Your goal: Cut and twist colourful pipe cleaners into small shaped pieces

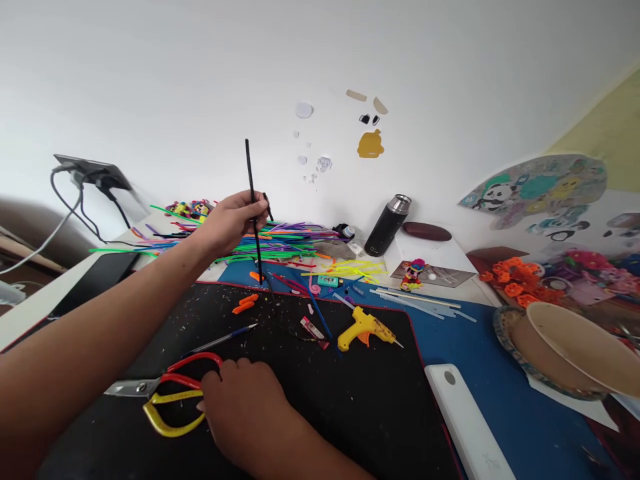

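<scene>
My left hand is raised over the back of the mat and pinches a black pipe cleaner, which stands nearly upright. A second, shorter black piece shows at its fingertips. Lower down, my right hand is closed at the handle ends of a pair of scissors with one red and one yellow handle. The scissors lie on the black mat, blades pointing left; the fingertips are mostly hidden. Between the hands are a pen and short orange pieces.
A yellow glue gun lies on the mat to the right. Behind it are piled coloured pipe cleaners, a black flask and a small figure. A white device and a bowl stand right.
</scene>
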Demonstrator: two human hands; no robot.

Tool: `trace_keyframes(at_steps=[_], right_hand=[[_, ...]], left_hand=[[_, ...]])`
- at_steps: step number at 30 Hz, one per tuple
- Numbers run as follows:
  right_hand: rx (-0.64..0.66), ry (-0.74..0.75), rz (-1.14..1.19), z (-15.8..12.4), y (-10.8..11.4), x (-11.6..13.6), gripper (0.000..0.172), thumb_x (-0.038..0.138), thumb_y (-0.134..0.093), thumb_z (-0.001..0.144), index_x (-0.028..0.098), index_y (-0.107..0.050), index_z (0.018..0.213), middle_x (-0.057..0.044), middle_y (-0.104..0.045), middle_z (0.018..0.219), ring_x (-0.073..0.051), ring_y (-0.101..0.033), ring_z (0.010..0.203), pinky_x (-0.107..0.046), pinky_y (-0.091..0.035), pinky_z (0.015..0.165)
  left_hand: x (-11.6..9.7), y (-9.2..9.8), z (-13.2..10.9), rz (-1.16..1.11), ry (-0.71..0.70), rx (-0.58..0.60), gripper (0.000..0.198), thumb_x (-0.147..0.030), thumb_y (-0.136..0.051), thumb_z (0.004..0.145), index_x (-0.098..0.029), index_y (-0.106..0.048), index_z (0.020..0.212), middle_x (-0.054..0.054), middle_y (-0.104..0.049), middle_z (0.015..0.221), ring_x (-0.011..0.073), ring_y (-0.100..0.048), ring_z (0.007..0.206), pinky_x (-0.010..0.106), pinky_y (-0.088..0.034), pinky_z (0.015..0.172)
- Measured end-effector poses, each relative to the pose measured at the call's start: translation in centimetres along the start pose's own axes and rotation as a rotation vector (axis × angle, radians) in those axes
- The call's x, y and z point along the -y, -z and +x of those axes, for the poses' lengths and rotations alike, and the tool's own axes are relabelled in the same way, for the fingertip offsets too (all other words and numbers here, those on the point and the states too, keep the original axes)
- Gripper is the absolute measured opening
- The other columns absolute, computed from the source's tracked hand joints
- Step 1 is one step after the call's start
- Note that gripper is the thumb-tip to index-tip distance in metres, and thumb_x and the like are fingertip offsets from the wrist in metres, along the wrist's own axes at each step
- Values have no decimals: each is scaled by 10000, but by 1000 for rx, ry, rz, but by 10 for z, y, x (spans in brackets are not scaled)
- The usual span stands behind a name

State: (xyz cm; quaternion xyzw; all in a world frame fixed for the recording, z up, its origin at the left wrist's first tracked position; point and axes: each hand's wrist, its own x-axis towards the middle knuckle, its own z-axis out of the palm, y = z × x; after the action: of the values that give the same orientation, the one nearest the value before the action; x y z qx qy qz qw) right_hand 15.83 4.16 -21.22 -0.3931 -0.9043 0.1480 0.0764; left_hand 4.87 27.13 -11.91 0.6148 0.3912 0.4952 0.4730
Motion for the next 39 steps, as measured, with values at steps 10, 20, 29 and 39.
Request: trace_keyframes(at_steps=[10, 20, 29, 39], right_hand=[[-16, 6, -11, 0, -4, 0, 210, 367, -610, 1059, 160, -635, 1083, -92, -723, 984, -269, -711, 845, -378, -607, 633], [0, 7, -26, 1, -2, -1, 238, 390, -609, 1059, 155, -646, 1081, -94, -730, 988, -264, -715, 857, -376, -617, 661], [39, -9, -16, 3, -2, 3, 234, 355, -638, 1034, 133, -654, 1108, -125, -729, 997, -287, -717, 857, -395, -623, 637], [-53, 0, -14, 2, -15, 2, 190, 327, -654, 1012, 141, -638, 1047, -104, -723, 938, -274, -696, 774, -385, -604, 576]], left_hand=[[-40, 31, -36, 712, -42, 118, 214, -427, -610, 906, -214, -611, 891, 1, -608, 672, 156, -495, 599, 274, -383, 578], [32, -30, -75, 1255, -123, 659, 337, -334, -442, 1020, -273, -716, 1207, 82, -785, 1063, 271, -742, 906, 326, -525, 755], [36, -27, -38, 1159, -269, 528, 312, -408, -494, 1041, -242, -727, 1165, 94, -753, 1177, 278, -705, 1081, 361, -543, 897], [59, -71, 38, 1477, -316, 408, 322, -229, -446, 1034, -168, -755, 1102, 167, -727, 1144, 299, -624, 1117, 389, -495, 918]])
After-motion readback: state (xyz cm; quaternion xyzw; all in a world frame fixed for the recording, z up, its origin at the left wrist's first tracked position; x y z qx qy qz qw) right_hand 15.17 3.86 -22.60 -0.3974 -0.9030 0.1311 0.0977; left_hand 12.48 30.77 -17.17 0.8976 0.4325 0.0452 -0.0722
